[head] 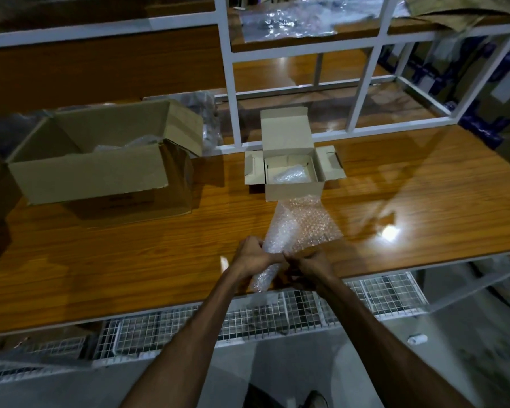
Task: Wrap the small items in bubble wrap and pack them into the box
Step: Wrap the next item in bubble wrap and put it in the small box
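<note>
wrapping underway | left hand [252,254] and right hand [308,267] both curled round bubble wrap [295,231] roll at table [130,260] front edge; item inside hidden | small box [292,175] open, one wrapped bundle [289,175] already in | rolling, packing left

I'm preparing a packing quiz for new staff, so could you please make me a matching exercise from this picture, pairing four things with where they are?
Things:
1. small box
2. large box
3. bubble wrap sheet
4. clear plastic

Places:
A. on the upper shelf
B. on the left of the table
C. held in both hands at the table's near edge
D. mid-table, lid open, a wrapped bundle inside

Pairs: 1-D, 2-B, 3-C, 4-A
</note>
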Motion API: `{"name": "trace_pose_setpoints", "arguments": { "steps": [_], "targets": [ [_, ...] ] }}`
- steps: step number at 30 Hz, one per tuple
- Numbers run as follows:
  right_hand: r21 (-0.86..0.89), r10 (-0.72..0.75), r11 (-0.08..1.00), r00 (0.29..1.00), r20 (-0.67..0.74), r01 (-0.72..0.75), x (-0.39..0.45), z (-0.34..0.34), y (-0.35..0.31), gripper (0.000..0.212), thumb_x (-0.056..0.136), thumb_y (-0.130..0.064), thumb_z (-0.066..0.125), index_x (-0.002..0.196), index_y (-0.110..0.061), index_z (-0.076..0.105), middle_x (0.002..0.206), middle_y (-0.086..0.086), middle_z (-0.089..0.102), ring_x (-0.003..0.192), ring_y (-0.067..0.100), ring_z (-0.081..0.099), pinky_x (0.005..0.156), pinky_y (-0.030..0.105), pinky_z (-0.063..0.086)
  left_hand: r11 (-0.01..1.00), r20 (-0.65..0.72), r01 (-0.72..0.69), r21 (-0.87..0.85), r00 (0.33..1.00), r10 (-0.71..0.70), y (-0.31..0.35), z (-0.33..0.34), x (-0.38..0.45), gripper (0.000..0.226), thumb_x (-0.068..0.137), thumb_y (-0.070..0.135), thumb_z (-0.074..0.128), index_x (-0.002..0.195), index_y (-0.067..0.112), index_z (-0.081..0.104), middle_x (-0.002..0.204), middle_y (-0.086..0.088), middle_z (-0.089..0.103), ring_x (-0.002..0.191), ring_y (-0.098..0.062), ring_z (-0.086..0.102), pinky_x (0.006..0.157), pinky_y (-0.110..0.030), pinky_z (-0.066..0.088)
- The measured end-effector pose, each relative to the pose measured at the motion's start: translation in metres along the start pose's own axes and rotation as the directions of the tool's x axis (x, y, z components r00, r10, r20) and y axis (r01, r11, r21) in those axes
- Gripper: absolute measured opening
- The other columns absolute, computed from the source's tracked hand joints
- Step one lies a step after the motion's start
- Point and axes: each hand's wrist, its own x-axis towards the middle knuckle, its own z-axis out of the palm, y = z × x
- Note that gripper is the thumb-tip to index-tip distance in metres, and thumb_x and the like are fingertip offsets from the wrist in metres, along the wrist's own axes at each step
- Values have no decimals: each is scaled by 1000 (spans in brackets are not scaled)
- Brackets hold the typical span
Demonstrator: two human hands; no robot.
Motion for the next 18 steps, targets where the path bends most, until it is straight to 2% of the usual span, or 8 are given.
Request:
{"name": "trace_pose_setpoints", "arguments": {
  "steps": [2,5,7,8,11,13,15,18],
  "targets": [
    [93,56,994,996,68,-62,-2,3,6,56,83,-45,81,109,4,70,97,18,78,75,26,79,63,36,64,983,-11,62,-173,998,-64,-3,-2,-1,75,55,62,86,98,2,73,87,-10,73,74,-31,72,60,-41,55],
    [320,61,937,966,250,-142,-4,11,11,65,84,-47,77,121,5,66,102,17,77,78,25,76,94,45,59,905,50,104,-413,995,-91,-7,-10,-3,71,59,53,87,105,1,71,107,-16,76,96,-29,73,82,-44,58],
    [456,19,867,926,376,-203,-7,20,7,55,90,-44,73,120,2,66,85,11,68,64,16,57,81,35,49,812,129,125,-570,990,-62,-7,-17,-9,62,71,42,88,114,1,71,115,-17,76,108,-33,72,99,-51,56],
    [510,-4,833,918,396,-216,-10,24,2,48,94,-40,70,118,1,66,84,12,68,68,18,58,80,33,47,763,161,138,-631,986,-45,-7,-20,-11,57,77,37,86,119,1,71,116,-19,76,109,-34,72,100,-50,56],
    [625,-105,760,916,387,-177,-16,32,-11,36,105,-23,57,133,-1,60,124,21,69,109,32,66,108,49,50,640,211,176,-748,977,-22,-2,-28,-21,37,93,23,76,122,-1,69,112,-20,76,97,-31,74,87,-41,62],
    [638,-160,759,913,376,-129,-20,34,-20,25,109,-10,46,127,-5,62,118,19,71,104,30,69,100,51,55,606,206,168,-777,979,-7,3,-31,-26,33,96,20,72,120,-2,69,112,-22,75,94,-30,74,84,-40,63],
    [595,-227,803,912,341,-22,-21,33,-26,30,106,1,40,118,-9,67,113,16,75,100,29,72,88,47,59,595,188,152,-789,982,-2,6,-35,-29,30,98,18,70,119,-3,69,110,-21,75,91,-28,74,78,-38,64],
    [450,-370,863,894,251,230,-20,32,-36,42,103,7,42,127,-17,68,122,8,75,115,27,70,97,50,59,595,200,148,-790,980,21,9,-42,-33,29,101,18,66,121,-3,67,99,-15,76,80,-22,73,67,-32,62]
  ]
}}
